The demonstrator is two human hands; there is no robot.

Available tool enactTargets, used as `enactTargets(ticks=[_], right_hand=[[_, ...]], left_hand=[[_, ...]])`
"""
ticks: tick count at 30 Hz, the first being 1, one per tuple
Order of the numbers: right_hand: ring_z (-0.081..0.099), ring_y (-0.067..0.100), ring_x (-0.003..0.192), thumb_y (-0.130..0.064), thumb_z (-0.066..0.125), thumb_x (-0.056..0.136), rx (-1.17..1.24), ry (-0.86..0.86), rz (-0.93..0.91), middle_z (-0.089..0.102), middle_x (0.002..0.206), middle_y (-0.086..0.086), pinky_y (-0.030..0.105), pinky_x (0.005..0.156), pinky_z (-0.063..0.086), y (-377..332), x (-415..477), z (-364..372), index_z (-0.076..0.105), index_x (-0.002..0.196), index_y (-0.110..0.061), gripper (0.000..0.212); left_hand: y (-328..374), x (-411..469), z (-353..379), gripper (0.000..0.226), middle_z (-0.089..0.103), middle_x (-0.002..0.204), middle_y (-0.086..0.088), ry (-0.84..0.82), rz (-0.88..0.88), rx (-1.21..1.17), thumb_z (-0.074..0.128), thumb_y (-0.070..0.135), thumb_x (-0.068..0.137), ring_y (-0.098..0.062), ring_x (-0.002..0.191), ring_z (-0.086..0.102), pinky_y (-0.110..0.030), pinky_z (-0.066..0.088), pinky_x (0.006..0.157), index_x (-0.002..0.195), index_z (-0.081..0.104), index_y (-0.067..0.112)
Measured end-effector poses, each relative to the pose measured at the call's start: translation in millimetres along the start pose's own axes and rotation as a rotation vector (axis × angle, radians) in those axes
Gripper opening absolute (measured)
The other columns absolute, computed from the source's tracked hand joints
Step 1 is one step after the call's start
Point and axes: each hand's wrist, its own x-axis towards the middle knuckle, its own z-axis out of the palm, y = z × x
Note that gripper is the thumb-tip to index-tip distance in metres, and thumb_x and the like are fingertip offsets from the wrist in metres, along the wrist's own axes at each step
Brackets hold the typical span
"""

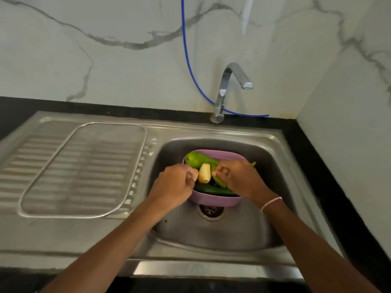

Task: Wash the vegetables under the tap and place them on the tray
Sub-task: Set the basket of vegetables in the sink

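The shallow lilac plastic basket point(213, 198) sits in the stainless steel sink basin point(264, 157), just behind the round drain point(211, 210), probably so the vegetables can be rinsed there; the curved chrome tap point(229, 81) stands behind it and no water shows at its spout; the left hand point(175, 187) is curled over the basket's left rim, fingers pressed together, likely gripping that edge, though what they hold beyond it I cannot tell; the right hand point(239, 178) is closed at the right side, pinching a green vegetable; a pale yellow peeled piece point(204, 173) stands near upright between the 2 hands; the large light-green gourd point(200, 159) lies behind, long axis running from upper left to lower right; a dark green cucumber point(213, 189) lies across the front, roughly left to right; the clear ridged tray point(84, 168) rests on the drainboard at the left, apparently waiting for washed pieces.
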Motion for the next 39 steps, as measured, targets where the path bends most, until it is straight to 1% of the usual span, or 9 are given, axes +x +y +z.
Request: enactTargets(ticks=[4, 7, 10, 12, 17, 26, 30, 36, 39], right_hand=[[0.067, 0.024, 0.085, -0.047, 0.068, 0.098, -0.096, -0.07, 0.063, 0.075, 0.085, 0.001, 0.036, 0.07, 0.052, 25, -16, 14, 0.074, 0.087, -0.023, 0.027], [0.07, 0.026, 0.092, -0.046, 0.069, 0.097, -0.141, -0.146, 0.092, 0.076, 0.092, 0.002, 0.036, 0.079, 0.057, 36, -29, 22, 0.072, 0.085, -0.027, 0.022], [0.07, 0.023, 0.097, -0.037, 0.074, 0.094, -0.138, -0.148, 0.094, 0.078, 0.098, 0.001, 0.036, 0.086, 0.057, 31, -46, 21, 0.08, 0.093, -0.023, 0.015], [0.071, 0.022, 0.101, -0.026, 0.078, 0.09, -0.139, -0.184, 0.086, 0.08, 0.101, 0.002, 0.035, 0.091, 0.057, 24, -51, 17, 0.082, 0.099, -0.022, 0.011], [0.07, 0.032, 0.105, -0.006, 0.069, 0.085, -0.196, -0.223, 0.093, 0.077, 0.108, 0.01, 0.039, 0.092, 0.057, 15, -61, 18, 0.08, 0.106, -0.021, 0.029], [0.07, 0.033, 0.093, -0.007, 0.057, 0.084, -0.234, -0.256, 0.063, 0.075, 0.1, 0.008, 0.039, 0.081, 0.057, 14, -56, 24, 0.076, 0.094, -0.022, 0.026], [0.071, 0.028, 0.092, -0.007, 0.066, 0.078, -0.27, -0.302, 0.053, 0.076, 0.094, 0.002, 0.038, 0.079, 0.057, 16, -54, 23, 0.073, 0.091, -0.023, 0.022], [0.07, 0.025, 0.097, -0.014, 0.079, 0.078, -0.292, -0.326, 0.054, 0.075, 0.101, 0.0, 0.036, 0.085, 0.058, 16, -47, 23, 0.072, 0.094, -0.025, 0.021], [0.071, 0.025, 0.097, -0.014, 0.083, 0.076, -0.276, -0.329, 0.057, 0.076, 0.1, 0.0, 0.037, 0.086, 0.059, 17, -43, 24, 0.07, 0.086, -0.027, 0.021]], left_hand=[[-16, 12, 37, 0.018, 0.069, 0.12, 0.005, -0.075, -0.041, 0.285, 0.058, 0.037, 0.092, -0.033, 0.108, 0.069, -0.041, 0.056, 0.089, 0.104, 0.072, 0.039], [-26, 0, 58, 0.024, 0.057, 0.128, 0.003, -0.063, 0.033, 0.458, 0.055, 0.033, 0.097, -0.035, 0.107, 0.067, -0.043, 0.055, 0.087, 0.116, 0.068, 0.034], [-24, -14, 64, 0.03, 0.053, 0.137, 0.006, -0.07, 0.14, 0.552, 0.052, 0.029, 0.097, -0.033, 0.114, 0.063, -0.043, 0.053, 0.089, 0.124, 0.064, 0.031], [-19, -18, 61, 0.03, 0.054, 0.138, 0.004, -0.083, 0.162, 0.574, 0.051, 0.026, 0.098, -0.032, 0.118, 0.062, -0.045, 0.054, 0.09, 0.125, 0.063, 0.03], [-12, -26, 57, 0.03, 0.055, 0.135, 0.0, -0.111, 0.2, 0.631, 0.05, 0.023, 0.101, -0.032, 0.117, 0.061, -0.047, 0.054, 0.09, 0.127, 0.063, 0.029], [-22, -18, 64, 0.023, 0.056, 0.132, -0.001, -0.078, 0.184, 0.615, 0.051, 0.022, 0.1, -0.035, 0.109, 0.065, -0.048, 0.056, 0.085, 0.118, 0.064, 0.022], [-24, -15, 66, 0.022, 0.054, 0.133, 0.001, -0.11, 0.174, 0.597, 0.053, 0.024, 0.1, -0.034, 0.111, 0.064, -0.048, 0.056, 0.086, 0.119, 0.063, 0.021], [-27, -11, 64, 0.014, 0.055, 0.127, 0.004, -0.14, 0.198, 0.554, 0.059, 0.028, 0.101, -0.029, 0.11, 0.063, -0.044, 0.054, 0.087, 0.113, 0.064, 0.023], [-28, -7, 63, 0.014, 0.057, 0.121, 0.005, -0.14, 0.204, 0.533, 0.064, 0.034, 0.098, -0.026, 0.109, 0.063, -0.043, 0.053, 0.088, 0.108, 0.066, 0.024]])
